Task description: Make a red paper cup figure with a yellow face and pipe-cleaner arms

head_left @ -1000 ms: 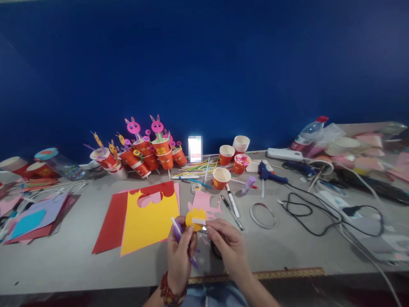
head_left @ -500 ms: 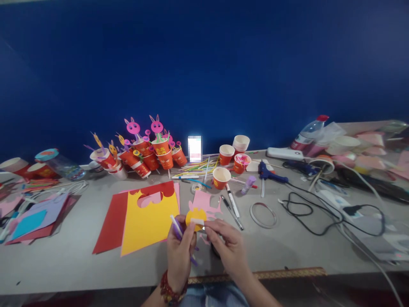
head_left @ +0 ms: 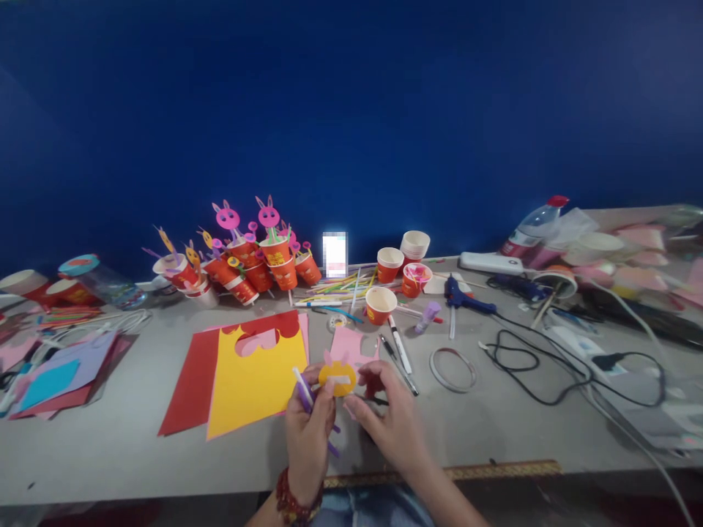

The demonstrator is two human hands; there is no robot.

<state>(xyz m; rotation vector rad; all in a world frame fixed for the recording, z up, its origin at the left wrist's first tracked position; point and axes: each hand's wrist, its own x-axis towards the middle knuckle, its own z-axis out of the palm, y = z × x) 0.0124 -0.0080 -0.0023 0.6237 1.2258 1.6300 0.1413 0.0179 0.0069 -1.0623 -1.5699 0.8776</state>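
My left hand [head_left: 307,435] pinches a round yellow paper cutout [head_left: 348,389] between thumb and fingers. Pink pointed pieces like ears [head_left: 336,357] stick up along the cutout's top edge, and a short white strip [head_left: 343,380] lies flat across its face. The same hand also keeps a purple stick [head_left: 304,395] with a white end against its fingers; more purple shows below the hand. Just right of the cutout is my right hand [head_left: 392,419], its thumb and fingers apart with nothing visible between them. A dark object under it is mostly hidden.
Yellow paper [head_left: 258,388] over red sheets lies left, pink scraps [head_left: 346,342] ahead. Paper cups [head_left: 381,305], a marker [head_left: 400,345], a tape ring [head_left: 452,369] and a glue gun [head_left: 466,296] with its cable are right of centre. Decorated cups [head_left: 277,252] stand at the back.
My right hand has let go of the white strip's end and drawn back to the right, its fingers spreading. The strip now lies flat on the cutout, and the pink ears have come into view.
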